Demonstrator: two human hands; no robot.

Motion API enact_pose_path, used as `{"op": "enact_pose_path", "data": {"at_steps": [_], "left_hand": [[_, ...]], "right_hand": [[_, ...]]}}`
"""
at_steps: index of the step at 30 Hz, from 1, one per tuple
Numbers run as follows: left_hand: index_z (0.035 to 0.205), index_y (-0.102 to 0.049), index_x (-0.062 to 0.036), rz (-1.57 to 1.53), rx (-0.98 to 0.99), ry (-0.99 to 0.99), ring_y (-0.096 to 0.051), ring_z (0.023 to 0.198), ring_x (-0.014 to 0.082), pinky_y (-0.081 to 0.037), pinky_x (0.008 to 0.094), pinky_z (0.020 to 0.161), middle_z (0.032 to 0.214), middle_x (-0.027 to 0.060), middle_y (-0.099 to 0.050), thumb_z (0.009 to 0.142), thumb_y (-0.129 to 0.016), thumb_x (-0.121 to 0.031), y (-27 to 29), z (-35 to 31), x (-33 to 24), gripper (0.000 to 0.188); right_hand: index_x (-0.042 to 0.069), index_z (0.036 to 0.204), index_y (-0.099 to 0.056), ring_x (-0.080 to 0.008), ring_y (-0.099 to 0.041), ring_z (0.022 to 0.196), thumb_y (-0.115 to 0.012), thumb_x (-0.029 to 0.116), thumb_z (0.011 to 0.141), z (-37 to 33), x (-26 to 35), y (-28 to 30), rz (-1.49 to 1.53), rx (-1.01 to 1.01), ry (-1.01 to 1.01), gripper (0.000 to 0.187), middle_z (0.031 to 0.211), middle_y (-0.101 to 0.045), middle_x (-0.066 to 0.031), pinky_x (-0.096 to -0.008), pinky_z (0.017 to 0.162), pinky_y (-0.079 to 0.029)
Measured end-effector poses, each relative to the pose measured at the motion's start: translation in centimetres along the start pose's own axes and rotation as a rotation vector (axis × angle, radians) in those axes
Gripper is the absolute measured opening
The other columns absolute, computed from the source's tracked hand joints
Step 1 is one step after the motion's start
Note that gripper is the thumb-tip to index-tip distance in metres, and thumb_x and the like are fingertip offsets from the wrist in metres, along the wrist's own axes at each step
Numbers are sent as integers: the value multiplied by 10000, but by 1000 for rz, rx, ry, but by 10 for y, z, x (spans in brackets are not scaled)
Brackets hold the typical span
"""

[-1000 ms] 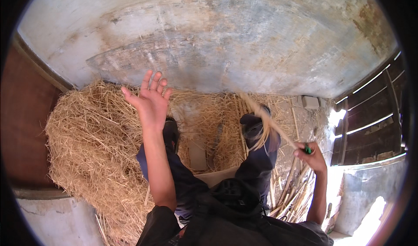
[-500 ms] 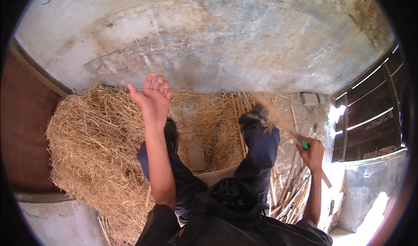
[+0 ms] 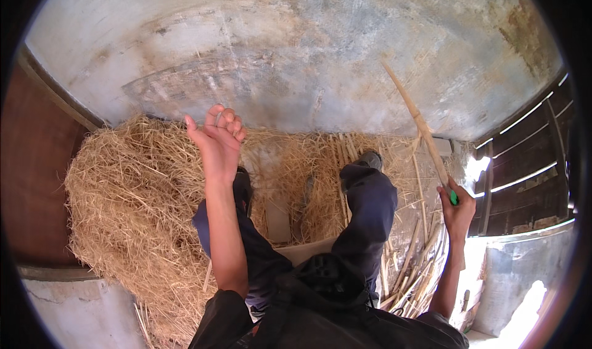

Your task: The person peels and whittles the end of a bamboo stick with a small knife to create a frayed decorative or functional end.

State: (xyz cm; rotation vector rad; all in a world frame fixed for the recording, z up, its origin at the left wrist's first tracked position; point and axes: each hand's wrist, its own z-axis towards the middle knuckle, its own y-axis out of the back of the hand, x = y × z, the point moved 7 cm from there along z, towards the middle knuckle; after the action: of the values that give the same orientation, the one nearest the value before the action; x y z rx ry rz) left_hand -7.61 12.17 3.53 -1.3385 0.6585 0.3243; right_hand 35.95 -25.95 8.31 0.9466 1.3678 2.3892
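My right hand (image 3: 458, 215) is out to the right with its fingers wrapped round a bamboo stick (image 3: 420, 119). The stick slants up and to the left in front of the wall, and its tip is thin. A small green patch (image 3: 454, 197) shows at my grip; what it belongs to is unclear. Palm up and fingers loosely curled, my left hand (image 3: 219, 142) is raised over the edge of the straw pile (image 3: 135, 207). Nothing lies in it, and the thumb stands apart.
Loose straw covers the ground between my feet, around a narrow greyish slab (image 3: 278, 221). More bamboo sticks (image 3: 410, 281) lie right of my leg. A stained plaster wall (image 3: 296, 53) rises ahead. Dark slatted boards (image 3: 524, 157) stand at right, a brown panel (image 3: 40, 176) at left.
My right hand has moved slightly right and up. The stick, blurred and low over my right foot before, now points up in front of the wall. My left hand has barely moved, fingers curling slightly more.
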Motion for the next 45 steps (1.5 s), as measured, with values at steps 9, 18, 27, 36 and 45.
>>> {"op": "enact_pose_path", "data": {"at_steps": [9, 18, 27, 36, 45], "left_hand": [[1171, -605, -106, 5, 10, -10, -472, 860, 186, -386, 345, 756, 914, 8, -533, 1101, -417, -769, -7, 0, 1, 692], [1160, -602, -103, 70, 3, -4, -483, 841, 189, -393, 348, 750, 914, 17, -536, 1104, -390, -771, -10, -1, 2, 703], [1141, -599, -110, 79, 17, -4, -496, 828, 189, -396, 346, 732, 926, 29, -555, 1121, -364, -751, -8, -1, 4, 684], [1131, -597, -102, 97, -4, -4, -482, 803, 188, -394, 348, 714, 910, 31, -551, 1137, -345, -729, -7, -3, 1, 675], [1130, -584, -93, 132, -4, -22, -481, 787, 191, -392, 350, 709, 903, 37, -548, 1143, -331, -722, -10, -7, -4, 679]], "right_hand": [[39, 1256, -827, -193, -644, 666, -934, 108, 821, -15, -7, 8, -249, -170, 125, 453, 827, -742, -181, -369, 657, -507], [85, 1185, -862, -181, -627, 615, -844, 97, 911, -28, 3, 0, -301, -38, 189, 275, 754, -718, -123, -375, 614, -487], [173, 1181, -878, -250, -658, 644, -919, 128, 813, -20, 35, -7, -133, 229, 192, 373, 760, -717, -107, -397, 636, -507], [68, 1107, -873, -315, -703, 640, -904, 159, 833, -6, 59, -10, 38, 463, 252, 291, 749, -720, -144, -452, 649, -527], [108, 1129, -877, -310, -702, 676, -909, 110, 809, -11, 74, 5, 106, 530, 275, 322, 780, -731, -146, -427, 674, -535]]}}
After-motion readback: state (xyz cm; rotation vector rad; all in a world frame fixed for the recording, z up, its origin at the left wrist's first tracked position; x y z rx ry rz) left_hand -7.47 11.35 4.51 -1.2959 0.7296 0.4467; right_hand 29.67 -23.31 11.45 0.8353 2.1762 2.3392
